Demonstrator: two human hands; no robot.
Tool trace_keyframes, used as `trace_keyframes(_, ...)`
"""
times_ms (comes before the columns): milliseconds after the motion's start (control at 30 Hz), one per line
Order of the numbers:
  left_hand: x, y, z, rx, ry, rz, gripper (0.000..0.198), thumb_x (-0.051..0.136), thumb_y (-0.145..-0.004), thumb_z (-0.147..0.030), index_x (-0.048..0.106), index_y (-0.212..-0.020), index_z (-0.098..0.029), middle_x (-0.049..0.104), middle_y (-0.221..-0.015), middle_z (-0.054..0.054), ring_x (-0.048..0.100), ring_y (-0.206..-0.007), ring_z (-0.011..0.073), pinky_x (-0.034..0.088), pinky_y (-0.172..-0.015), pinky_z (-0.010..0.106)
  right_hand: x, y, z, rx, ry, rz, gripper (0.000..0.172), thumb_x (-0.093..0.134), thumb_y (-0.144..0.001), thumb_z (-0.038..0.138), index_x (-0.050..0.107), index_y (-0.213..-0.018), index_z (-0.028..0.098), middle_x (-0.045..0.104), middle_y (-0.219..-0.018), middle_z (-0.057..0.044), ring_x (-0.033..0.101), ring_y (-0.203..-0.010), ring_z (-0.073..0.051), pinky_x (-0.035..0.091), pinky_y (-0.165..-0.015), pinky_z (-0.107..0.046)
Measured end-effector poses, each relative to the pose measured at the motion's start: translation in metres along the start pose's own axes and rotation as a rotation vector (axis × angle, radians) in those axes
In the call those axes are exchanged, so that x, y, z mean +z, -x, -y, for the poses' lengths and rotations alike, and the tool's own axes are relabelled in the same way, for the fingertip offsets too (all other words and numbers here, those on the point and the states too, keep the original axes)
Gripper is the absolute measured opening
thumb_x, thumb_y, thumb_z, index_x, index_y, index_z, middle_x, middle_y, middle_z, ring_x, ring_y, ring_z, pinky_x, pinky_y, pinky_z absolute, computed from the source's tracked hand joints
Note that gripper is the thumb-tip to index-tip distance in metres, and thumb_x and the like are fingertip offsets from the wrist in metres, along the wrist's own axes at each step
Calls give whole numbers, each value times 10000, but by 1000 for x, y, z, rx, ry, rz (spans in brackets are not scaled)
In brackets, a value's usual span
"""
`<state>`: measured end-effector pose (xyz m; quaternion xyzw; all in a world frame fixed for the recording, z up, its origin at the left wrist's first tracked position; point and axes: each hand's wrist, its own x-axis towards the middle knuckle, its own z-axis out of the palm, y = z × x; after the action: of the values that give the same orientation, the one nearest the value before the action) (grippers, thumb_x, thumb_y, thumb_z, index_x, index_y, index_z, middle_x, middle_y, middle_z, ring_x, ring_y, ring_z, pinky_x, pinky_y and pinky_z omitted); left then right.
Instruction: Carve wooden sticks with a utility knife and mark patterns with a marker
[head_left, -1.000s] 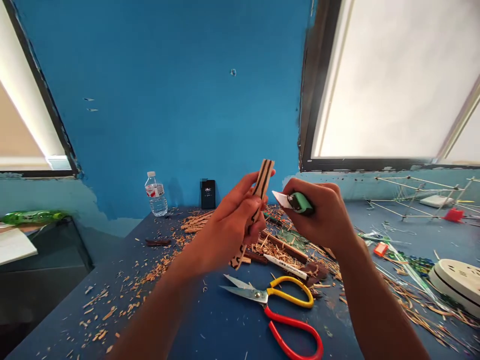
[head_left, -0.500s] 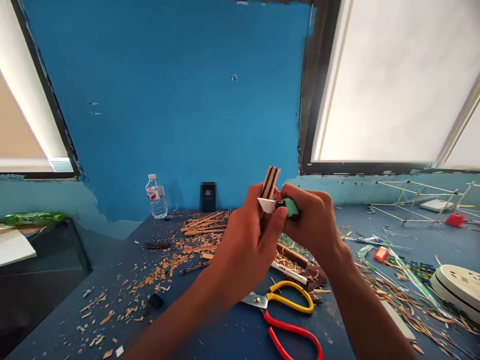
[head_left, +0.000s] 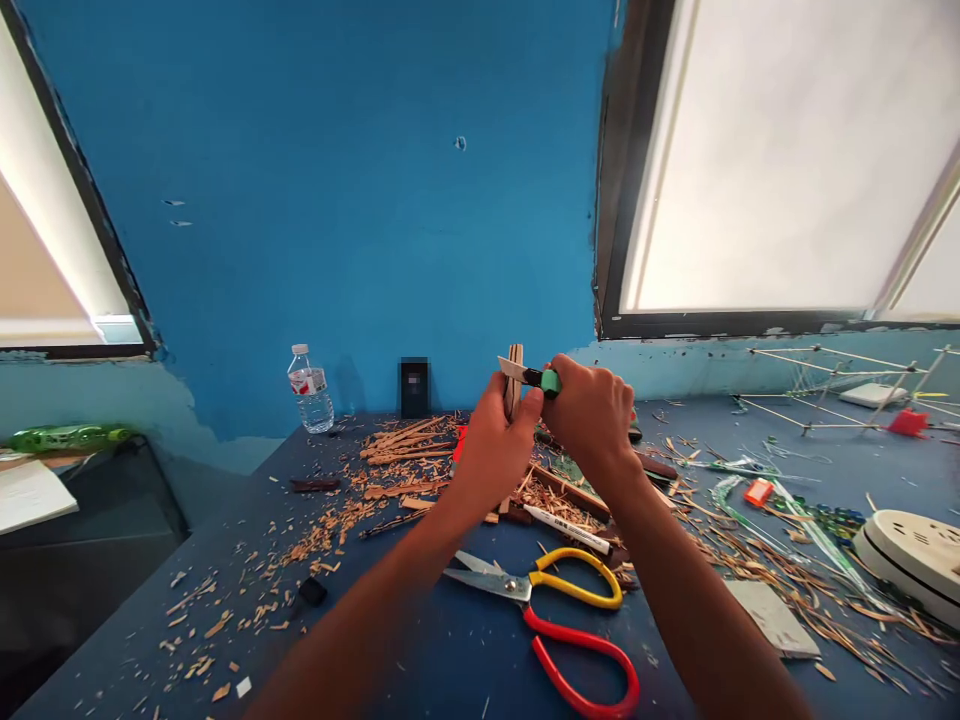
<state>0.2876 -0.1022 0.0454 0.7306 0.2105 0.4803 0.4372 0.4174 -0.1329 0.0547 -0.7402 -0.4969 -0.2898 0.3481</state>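
Observation:
My left hand (head_left: 496,435) is closed around a short light-wood strip (head_left: 515,354) with dark stripes, held upright above the table. In my right hand (head_left: 589,405) is a green-handled utility knife (head_left: 550,382), its blade pointing left across the strip's upper part. Whether the edge bites into the wood I cannot tell. Below both hands lie scissors (head_left: 517,588) with one yellow and one red handle, blades apart. A white marker (head_left: 568,530) rests just behind them among wood shavings.
Wood shavings and thin sticks (head_left: 409,440) litter the blue table (head_left: 420,640). A water bottle (head_left: 310,390) stands at the back left, a black box (head_left: 415,388) near the wall. To the right are a stick frame (head_left: 832,390), an orange piece (head_left: 759,491) and a round cream device (head_left: 911,565).
Both hands have moved slightly away from me with the strip and knife. The strip has turned more upright and edge-on, and the blade now crosses nearer its top. More of the scissors shows.

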Motion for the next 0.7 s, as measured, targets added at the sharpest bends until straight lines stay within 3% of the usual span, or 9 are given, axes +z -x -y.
trace_keyframes(100, -5, -3, 1, -25, 17, 43, 247, 570, -999, -450, 564, -1043, -207, 409, -639, -65, 356, -509, 103, 317, -504, 238, 5, -4, -5, -66, -30, 73, 175, 558, -865, 347, 660, -805, 219, 658, -660, -54, 460, -539, -142, 150, -586, -321)
trace_keyframes(267, -12, -4, 0, -18, 12, 44, 259, 627, -978, -457, 569, -956, -205, 430, -643, -60, 352, -526, 96, 297, -511, 235, -9, -3, -4, -131, -30, 144, 149, 597, -851, 358, 666, -816, 231, 685, -692, -36, 559, -614, -169, 194, -583, -322)
trace_keyframes(367, -10, -4, 6, -33, 10, 30, 289, 659, -972, -455, 567, -893, -192, 439, -659, -56, 345, -545, 87, 275, -507, 228, -9, -1, 2, -82, 18, 170, 179, 641, -870, 394, 688, -872, 221, 688, -733, -39, 614, -694, -201, 286, -609, -314)
trace_keyframes(467, 4, 2, 18, -106, 55, 34, 306, 587, -1019, -460, 554, -897, -180, 404, -652, -72, 324, -509, 76, 268, -474, 212, 8, -7, -2, 67, 56, 220, 281, 643, -952, 463, 692, -961, 186, 693, -842, -36, 649, -790, -198, 474, -723, -337)
trace_keyframes(600, 24, 16, 26, -222, 153, 176, 287, 615, -1008, -433, 583, -938, -156, 449, -685, -64, 351, -496, 60, 301, -442, 187, 34, -26, -51, 368, 60, 295, 296, 643, -1008, 429, 683, -1088, 147, 703, -1041, -73, 687, -898, -182, 584, -812, -361)
trace_keyframes(700, 14, 13, 14, -316, 268, 249, 340, 452, -1053, -528, 509, -1084, -194, 355, -640, -95, 238, -420, 49, 202, -385, 181, 38, -37, -102, 420, -12, 305, 285, 645, -1011, 410, 671, -1155, 165, 696, -1106, -68, 692, -940, -189, 595, -820, -368)
